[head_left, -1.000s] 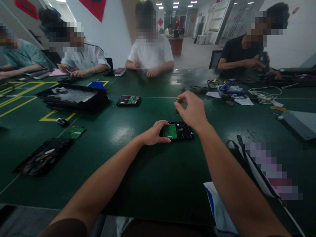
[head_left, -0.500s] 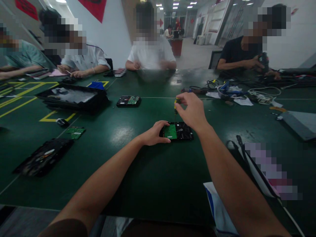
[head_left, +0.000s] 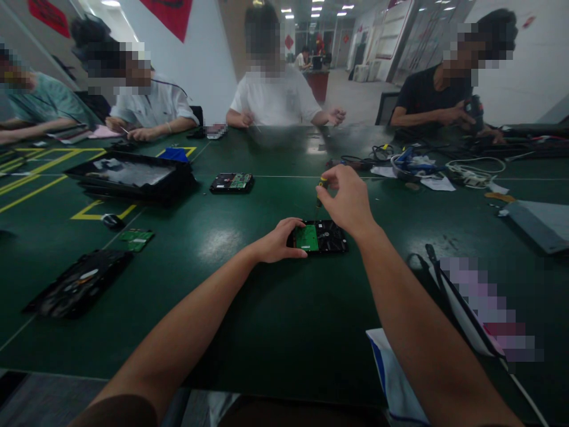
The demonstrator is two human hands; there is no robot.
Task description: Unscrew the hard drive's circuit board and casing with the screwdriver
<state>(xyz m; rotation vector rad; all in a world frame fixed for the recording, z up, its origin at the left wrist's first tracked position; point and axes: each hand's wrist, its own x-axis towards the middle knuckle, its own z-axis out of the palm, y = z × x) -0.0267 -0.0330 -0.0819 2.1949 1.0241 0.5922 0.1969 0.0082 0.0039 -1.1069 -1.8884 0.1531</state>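
A black hard drive (head_left: 326,237) with a green circuit board (head_left: 307,237) facing up lies on the dark green table (head_left: 275,308) in front of me. My left hand (head_left: 279,240) grips its left edge between thumb and fingers and holds it down. My right hand (head_left: 349,198) hovers above the drive's far side, fingers pinched round the yellow-and-black handle of a small screwdriver (head_left: 320,191). The screwdriver stands nearly upright with its tip pointing down at the drive.
A second hard drive (head_left: 232,181) lies further back; black trays (head_left: 128,175) are at the left. A loose green board (head_left: 136,237), a mouse (head_left: 112,220) and an opened drive (head_left: 75,287) lie at left. Cables (head_left: 444,166) crowd the right; other people sit round the table.
My right hand has turned slightly on the screwdriver handle, staying over the drive. My left hand has not moved. The person opposite has lifted a hand off the table.
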